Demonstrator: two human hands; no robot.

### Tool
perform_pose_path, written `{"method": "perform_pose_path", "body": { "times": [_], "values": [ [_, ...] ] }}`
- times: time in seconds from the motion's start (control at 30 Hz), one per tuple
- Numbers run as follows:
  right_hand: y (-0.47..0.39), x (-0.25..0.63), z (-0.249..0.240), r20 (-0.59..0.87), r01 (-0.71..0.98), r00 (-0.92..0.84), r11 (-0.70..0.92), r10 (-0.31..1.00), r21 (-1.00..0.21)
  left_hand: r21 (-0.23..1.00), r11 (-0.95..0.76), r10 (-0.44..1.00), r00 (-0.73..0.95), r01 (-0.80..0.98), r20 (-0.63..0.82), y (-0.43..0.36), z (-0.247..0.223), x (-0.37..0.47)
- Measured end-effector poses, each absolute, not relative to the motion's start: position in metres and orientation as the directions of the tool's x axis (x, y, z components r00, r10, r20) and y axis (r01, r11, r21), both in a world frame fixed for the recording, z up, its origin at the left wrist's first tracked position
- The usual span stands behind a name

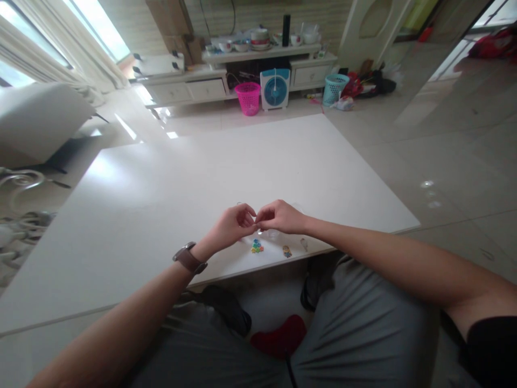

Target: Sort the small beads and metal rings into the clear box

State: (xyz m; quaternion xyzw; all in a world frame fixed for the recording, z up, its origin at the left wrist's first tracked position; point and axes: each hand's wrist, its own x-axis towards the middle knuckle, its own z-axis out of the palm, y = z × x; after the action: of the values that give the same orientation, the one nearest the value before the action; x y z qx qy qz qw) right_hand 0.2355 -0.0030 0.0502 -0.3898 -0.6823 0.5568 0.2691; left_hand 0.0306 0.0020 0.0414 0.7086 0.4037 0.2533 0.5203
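Observation:
Just above the near part of the white table, my left hand and my right hand meet at their fingertips. Both are closed in a pinch; a tiny pale, shiny bit shows under the fingertips, too small to name. A brown-strapped watch is on my left wrist. Below the hands lies a little cluster of blue, green, yellow and orange pieces. To its right are a small yellow-and-blue cartoon figure and a small whitish item of unclear kind. Something clear sits under my right hand, mostly hidden.
My legs are under the table's near edge. Beyond the far edge stand a pink basket, a blue-and-white fan and a light blue basket. Dishes crowd the white cabinet. A grey-white sofa is at left.

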Motion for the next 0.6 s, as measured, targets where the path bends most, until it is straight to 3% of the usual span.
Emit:
{"method": "perform_pose_path", "body": {
  "times": [0.13, 0.3, 0.43, 0.6],
  "values": [
    [0.007, 0.245, 0.058, -0.024, 0.311, -0.511, 0.159, 0.859, -0.937, 0.962, -0.069, 0.856, 0.511, 0.263, -0.079, 0.003, 0.048, 0.032],
    [0.025, 0.268, 0.065, -0.005, 0.577, -0.451, 0.287, 0.893, -0.764, 0.929, -0.103, 0.906, 0.418, 0.355, -0.059, 0.014, 0.053, 0.020],
    [0.029, 0.275, 0.059, -0.070, 0.661, -0.529, 0.358, 0.846, -0.659, 0.800, -0.234, 0.916, 0.400, 0.553, -0.009, 0.026, 0.049, 0.005],
    [0.026, 0.268, 0.055, -0.092, 0.682, -0.587, 0.430, 0.804, -0.592, 0.605, -0.444, 0.844, 0.535, 0.661, 0.034, 0.029, 0.047, -0.002]
  ]
}}
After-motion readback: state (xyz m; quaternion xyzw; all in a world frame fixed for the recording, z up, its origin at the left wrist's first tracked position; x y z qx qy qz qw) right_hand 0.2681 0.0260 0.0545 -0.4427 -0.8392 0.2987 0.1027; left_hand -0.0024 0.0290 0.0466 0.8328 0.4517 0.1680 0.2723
